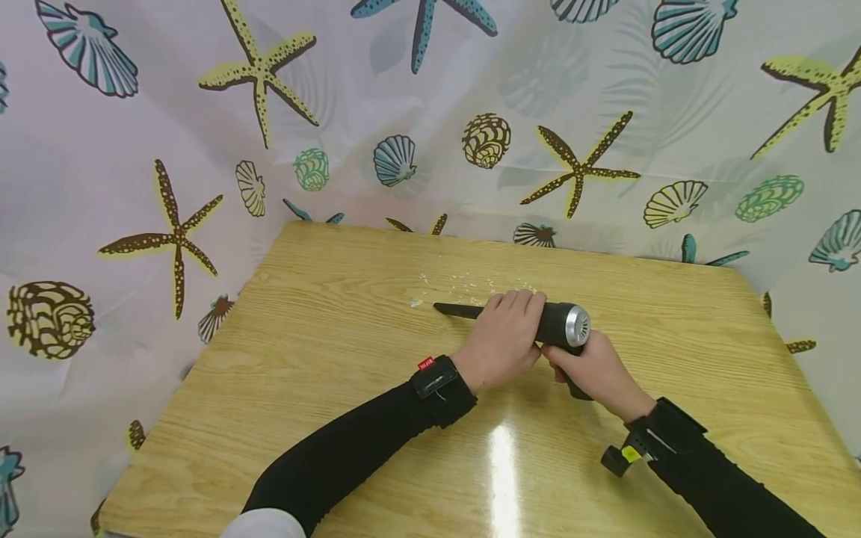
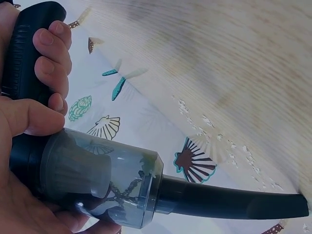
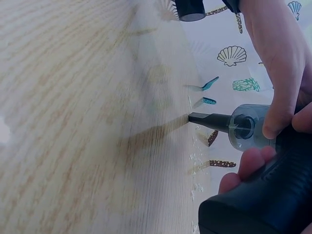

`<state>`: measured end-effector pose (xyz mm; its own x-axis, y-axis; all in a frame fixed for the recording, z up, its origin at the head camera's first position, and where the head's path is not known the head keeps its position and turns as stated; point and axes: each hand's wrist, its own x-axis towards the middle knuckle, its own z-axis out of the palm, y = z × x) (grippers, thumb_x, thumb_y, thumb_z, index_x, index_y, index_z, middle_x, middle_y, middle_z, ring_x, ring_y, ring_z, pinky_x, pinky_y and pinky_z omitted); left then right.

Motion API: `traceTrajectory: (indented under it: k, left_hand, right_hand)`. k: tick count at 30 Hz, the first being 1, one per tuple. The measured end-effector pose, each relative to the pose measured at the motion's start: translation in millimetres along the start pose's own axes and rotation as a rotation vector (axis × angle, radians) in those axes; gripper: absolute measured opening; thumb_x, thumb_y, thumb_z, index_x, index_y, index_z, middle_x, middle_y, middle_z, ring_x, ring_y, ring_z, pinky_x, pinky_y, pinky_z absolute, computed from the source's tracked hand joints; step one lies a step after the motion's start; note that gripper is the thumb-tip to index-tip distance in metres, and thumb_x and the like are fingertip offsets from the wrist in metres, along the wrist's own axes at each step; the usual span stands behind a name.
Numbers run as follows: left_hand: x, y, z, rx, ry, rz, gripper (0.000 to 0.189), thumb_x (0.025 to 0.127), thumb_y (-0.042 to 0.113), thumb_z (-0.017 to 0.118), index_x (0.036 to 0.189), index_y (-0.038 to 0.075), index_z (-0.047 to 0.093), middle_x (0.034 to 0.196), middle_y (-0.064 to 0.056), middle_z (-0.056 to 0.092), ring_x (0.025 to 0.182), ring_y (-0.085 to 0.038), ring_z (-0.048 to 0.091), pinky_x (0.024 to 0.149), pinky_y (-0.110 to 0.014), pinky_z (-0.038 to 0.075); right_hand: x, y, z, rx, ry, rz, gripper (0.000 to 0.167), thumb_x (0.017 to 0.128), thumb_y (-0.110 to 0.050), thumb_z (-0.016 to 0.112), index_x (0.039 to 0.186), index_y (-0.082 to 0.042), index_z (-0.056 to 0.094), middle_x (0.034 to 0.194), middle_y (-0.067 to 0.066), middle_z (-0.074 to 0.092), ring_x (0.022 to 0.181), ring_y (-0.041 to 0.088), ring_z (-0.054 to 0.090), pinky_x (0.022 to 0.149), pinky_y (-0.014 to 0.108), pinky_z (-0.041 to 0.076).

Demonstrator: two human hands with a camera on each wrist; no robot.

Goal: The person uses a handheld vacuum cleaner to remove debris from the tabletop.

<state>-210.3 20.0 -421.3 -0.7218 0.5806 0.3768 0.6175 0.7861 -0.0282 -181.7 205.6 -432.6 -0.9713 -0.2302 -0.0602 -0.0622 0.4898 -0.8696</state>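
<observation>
A black handheld vacuum cleaner [image 1: 554, 323] with a silver vented end is held in both hands above the table. My left hand [image 1: 506, 336] grips its body from above, around the clear dust cup [image 2: 105, 175] in the left wrist view. My right hand [image 1: 595, 373] holds the black handle [image 2: 34, 48], fingers curled round it. The narrow black nozzle [image 3: 209, 120] points left, its tip low over the wood; whether it touches is unclear. Small white scraps [image 1: 464, 282] lie scattered beside and beyond the nozzle.
The wooden table [image 1: 316, 359] has a glossy light reflection near its front. A white curtain [image 1: 444, 179] printed with shells and starfish hangs along the back and sides, close to the table edges.
</observation>
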Motion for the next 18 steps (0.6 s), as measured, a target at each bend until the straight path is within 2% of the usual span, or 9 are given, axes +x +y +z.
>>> traceTrajectory:
  k: [18]
  left_hand:
    - [0.0,3.0,-2.6,0.001,0.01,0.015,0.061,0.089,0.04,0.069,0.136,0.008,0.047,0.125,-0.005,0.059,0.118,-0.019,0.058,0.104,-0.037,0.047]
  right_hand:
    - [-4.7,-1.0,-1.9,-0.001,0.006,-0.022,0.036,0.095,-0.019,0.066,0.124,-0.002,0.054,0.071,0.014,0.061,0.064,0.024,0.061,0.063,0.032,0.051]
